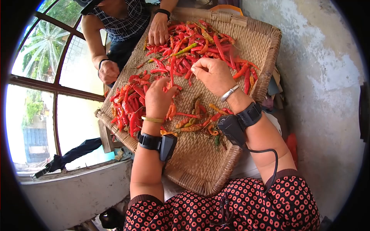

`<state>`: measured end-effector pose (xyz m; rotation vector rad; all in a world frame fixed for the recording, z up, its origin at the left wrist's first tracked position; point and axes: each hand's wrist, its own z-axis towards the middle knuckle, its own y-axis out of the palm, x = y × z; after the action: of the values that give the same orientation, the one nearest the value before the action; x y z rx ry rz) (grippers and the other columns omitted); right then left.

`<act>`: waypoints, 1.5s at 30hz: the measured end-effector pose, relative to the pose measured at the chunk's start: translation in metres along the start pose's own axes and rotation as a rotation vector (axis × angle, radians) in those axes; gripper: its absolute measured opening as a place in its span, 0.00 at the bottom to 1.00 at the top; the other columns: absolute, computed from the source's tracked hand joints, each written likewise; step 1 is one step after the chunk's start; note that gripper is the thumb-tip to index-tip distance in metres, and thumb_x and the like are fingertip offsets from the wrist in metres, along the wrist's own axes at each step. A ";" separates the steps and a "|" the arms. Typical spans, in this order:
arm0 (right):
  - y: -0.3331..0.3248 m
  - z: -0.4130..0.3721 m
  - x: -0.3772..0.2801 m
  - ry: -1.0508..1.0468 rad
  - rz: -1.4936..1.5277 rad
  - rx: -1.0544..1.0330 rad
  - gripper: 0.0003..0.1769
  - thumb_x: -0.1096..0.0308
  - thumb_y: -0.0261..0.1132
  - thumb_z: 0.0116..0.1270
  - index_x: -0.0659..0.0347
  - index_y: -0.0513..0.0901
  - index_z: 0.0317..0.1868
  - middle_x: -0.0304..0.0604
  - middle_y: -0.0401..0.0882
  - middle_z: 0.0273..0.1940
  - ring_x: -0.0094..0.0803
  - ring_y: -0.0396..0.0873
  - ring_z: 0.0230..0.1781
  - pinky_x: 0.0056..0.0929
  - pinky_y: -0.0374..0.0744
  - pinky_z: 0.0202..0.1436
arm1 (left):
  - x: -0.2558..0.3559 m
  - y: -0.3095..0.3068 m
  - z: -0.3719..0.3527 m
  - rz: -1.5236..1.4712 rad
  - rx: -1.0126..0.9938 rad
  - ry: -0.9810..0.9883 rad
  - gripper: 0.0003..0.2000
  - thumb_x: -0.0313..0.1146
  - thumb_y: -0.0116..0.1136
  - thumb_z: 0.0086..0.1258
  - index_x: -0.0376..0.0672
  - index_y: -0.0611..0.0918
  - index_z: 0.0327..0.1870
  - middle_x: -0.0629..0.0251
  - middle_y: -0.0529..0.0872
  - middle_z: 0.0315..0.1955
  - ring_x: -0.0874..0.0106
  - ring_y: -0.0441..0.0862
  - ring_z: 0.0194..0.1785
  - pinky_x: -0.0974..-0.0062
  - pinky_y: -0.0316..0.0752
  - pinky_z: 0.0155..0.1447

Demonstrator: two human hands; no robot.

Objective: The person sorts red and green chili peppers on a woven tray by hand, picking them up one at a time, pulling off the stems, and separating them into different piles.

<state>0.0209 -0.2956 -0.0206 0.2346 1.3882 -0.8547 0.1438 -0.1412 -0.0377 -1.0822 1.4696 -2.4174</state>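
My left hand (157,96) is over the middle of a woven tray (192,161), thumb and fingers closing around the lower end of a long red chili pepper (172,69). My right hand (216,77) is raised above the tray, thumb and forefinger pinched together; whatever sits between the tips is too small to make out. Beyond both hands lies a large pile of red chili peppers (181,42). A second red pile (129,104) is left of my left hand. Between my wrists lie orange, yellowish and shrivelled peppers (192,125).
Across the tray a co-worker (119,23) has one hand (158,30) on the far pile and the other hand (109,71) beside the tray's edge. A window (58,88) and a folded black umbrella (73,154) are at left; a plastered wall (320,115) stands at right.
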 end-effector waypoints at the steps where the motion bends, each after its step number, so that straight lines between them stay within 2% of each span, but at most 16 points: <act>1: 0.000 0.000 0.000 -0.003 -0.001 0.002 0.10 0.62 0.62 0.58 0.61 0.82 0.30 0.47 0.80 0.26 0.41 0.80 0.28 0.34 0.76 0.34 | 0.002 0.000 -0.003 -0.022 -0.156 0.057 0.10 0.34 0.61 0.54 0.41 0.82 0.35 0.57 0.82 0.26 0.59 0.80 0.33 0.66 0.74 0.38; 2: 0.000 0.000 0.001 -0.004 -0.008 -0.013 0.09 0.65 0.61 0.59 0.62 0.81 0.31 0.42 0.79 0.23 0.31 0.77 0.25 0.29 0.74 0.31 | 0.007 -0.001 -0.008 -0.057 -0.379 0.021 0.11 0.33 0.61 0.52 0.41 0.81 0.36 0.56 0.82 0.28 0.58 0.80 0.35 0.66 0.73 0.39; 3: -0.001 0.000 0.000 -0.005 -0.015 -0.029 0.08 0.67 0.61 0.60 0.64 0.81 0.32 0.37 0.78 0.21 0.21 0.74 0.22 0.23 0.72 0.28 | 0.008 0.001 -0.012 -0.059 -0.377 0.023 0.11 0.33 0.61 0.52 0.41 0.81 0.36 0.56 0.82 0.28 0.58 0.80 0.35 0.66 0.73 0.39; 5: -0.001 -0.002 -0.001 -0.017 -0.041 -0.053 0.08 0.66 0.61 0.60 0.64 0.81 0.32 0.38 0.78 0.21 0.23 0.75 0.22 0.24 0.72 0.28 | 0.008 0.004 -0.017 0.163 -0.844 0.222 0.15 0.31 0.64 0.50 0.40 0.81 0.40 0.56 0.83 0.31 0.63 0.82 0.36 0.70 0.75 0.42; 6: -0.001 -0.002 -0.002 -0.028 -0.063 -0.078 0.08 0.66 0.62 0.59 0.63 0.81 0.32 0.39 0.78 0.22 0.24 0.75 0.22 0.25 0.73 0.29 | 0.006 0.005 -0.019 0.078 -0.878 0.167 0.15 0.33 0.63 0.49 0.39 0.80 0.39 0.56 0.83 0.31 0.61 0.81 0.36 0.68 0.74 0.42; 10: 0.003 -0.004 0.008 -0.076 -0.080 -0.140 0.09 0.64 0.62 0.58 0.61 0.82 0.32 0.42 0.79 0.23 0.30 0.77 0.23 0.29 0.74 0.30 | -0.003 0.009 -0.020 0.104 -0.831 0.151 0.13 0.35 0.62 0.48 0.43 0.80 0.36 0.57 0.83 0.30 0.59 0.80 0.38 0.64 0.74 0.41; 13: 0.005 -0.005 0.004 -0.072 -0.280 -0.272 0.10 0.61 0.63 0.56 0.59 0.82 0.32 0.46 0.81 0.25 0.39 0.79 0.27 0.34 0.76 0.33 | 0.005 0.012 -0.018 0.343 -0.859 0.141 0.11 0.32 0.59 0.48 0.45 0.81 0.35 0.58 0.83 0.29 0.59 0.80 0.37 0.62 0.74 0.41; 17: 0.006 -0.012 0.003 -0.071 -0.419 -0.391 0.12 0.60 0.63 0.55 0.59 0.81 0.35 0.47 0.81 0.30 0.41 0.80 0.33 0.37 0.77 0.39 | -0.003 0.019 -0.024 0.284 -0.759 0.199 0.09 0.33 0.56 0.51 0.45 0.81 0.34 0.56 0.82 0.28 0.57 0.80 0.35 0.62 0.74 0.40; 20: 0.005 -0.015 0.002 -0.052 -0.563 -0.507 0.14 0.60 0.62 0.55 0.58 0.81 0.39 0.48 0.80 0.37 0.42 0.78 0.41 0.39 0.75 0.46 | -0.004 0.014 -0.021 0.037 -0.608 0.247 0.08 0.30 0.57 0.53 0.42 0.80 0.35 0.57 0.82 0.28 0.59 0.80 0.35 0.66 0.74 0.41; 25: 0.004 -0.013 -0.001 -0.086 -0.529 -0.528 0.15 0.61 0.61 0.56 0.60 0.80 0.42 0.51 0.80 0.38 0.45 0.77 0.43 0.40 0.75 0.49 | 0.007 0.007 -0.014 -0.156 -0.372 0.250 0.08 0.27 0.58 0.53 0.39 0.80 0.34 0.57 0.81 0.27 0.58 0.79 0.34 0.67 0.74 0.39; 29: 0.003 -0.012 -0.015 0.038 -0.414 -0.586 0.14 0.64 0.63 0.55 0.60 0.79 0.42 0.51 0.78 0.42 0.46 0.76 0.43 0.40 0.75 0.46 | 0.008 0.007 -0.011 -0.265 -0.274 0.242 0.08 0.26 0.59 0.56 0.38 0.79 0.37 0.61 0.80 0.20 0.68 0.79 0.23 0.74 0.72 0.28; 31: 0.005 -0.014 -0.003 -0.137 -0.376 -0.483 0.17 0.64 0.64 0.54 0.60 0.77 0.43 0.50 0.78 0.40 0.47 0.77 0.41 0.40 0.75 0.44 | 0.008 0.005 -0.010 -0.336 -0.285 0.184 0.07 0.26 0.59 0.58 0.38 0.78 0.38 0.63 0.79 0.18 0.73 0.78 0.18 0.76 0.71 0.24; 33: 0.003 -0.014 -0.006 -0.154 -0.380 -0.485 0.18 0.65 0.65 0.52 0.61 0.76 0.44 0.51 0.78 0.39 0.47 0.77 0.40 0.41 0.75 0.43 | 0.008 0.004 -0.008 -0.508 -0.287 0.125 0.07 0.25 0.58 0.61 0.37 0.78 0.39 0.68 0.79 0.16 0.81 0.73 0.14 0.80 0.68 0.20; 37: 0.003 -0.011 -0.010 -0.140 -0.429 -0.547 0.14 0.64 0.63 0.52 0.63 0.76 0.38 0.52 0.78 0.34 0.50 0.77 0.37 0.43 0.74 0.40 | 0.020 -0.001 -0.010 -0.719 -0.276 0.039 0.06 0.24 0.58 0.62 0.38 0.78 0.39 0.71 0.81 0.24 0.86 0.75 0.27 0.86 0.72 0.31; 38: 0.004 -0.011 -0.008 -0.137 -0.445 -0.573 0.13 0.63 0.63 0.53 0.63 0.76 0.36 0.52 0.78 0.33 0.50 0.77 0.36 0.43 0.74 0.40 | 0.026 -0.006 -0.011 -0.853 -0.378 -0.090 0.05 0.23 0.57 0.63 0.38 0.77 0.39 0.72 0.81 0.27 0.87 0.75 0.32 0.86 0.72 0.36; 45: 0.003 -0.012 -0.006 -0.127 -0.347 -0.513 0.11 0.62 0.62 0.53 0.62 0.78 0.31 0.52 0.77 0.28 0.48 0.77 0.33 0.41 0.74 0.36 | 0.019 0.008 -0.015 -1.141 -0.293 -0.112 0.05 0.25 0.56 0.65 0.39 0.77 0.40 0.72 0.80 0.32 0.85 0.75 0.29 0.86 0.72 0.33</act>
<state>0.0135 -0.2837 -0.0182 -0.4584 1.4992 -0.7478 0.1185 -0.1427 -0.0384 -2.6391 1.3804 -2.6356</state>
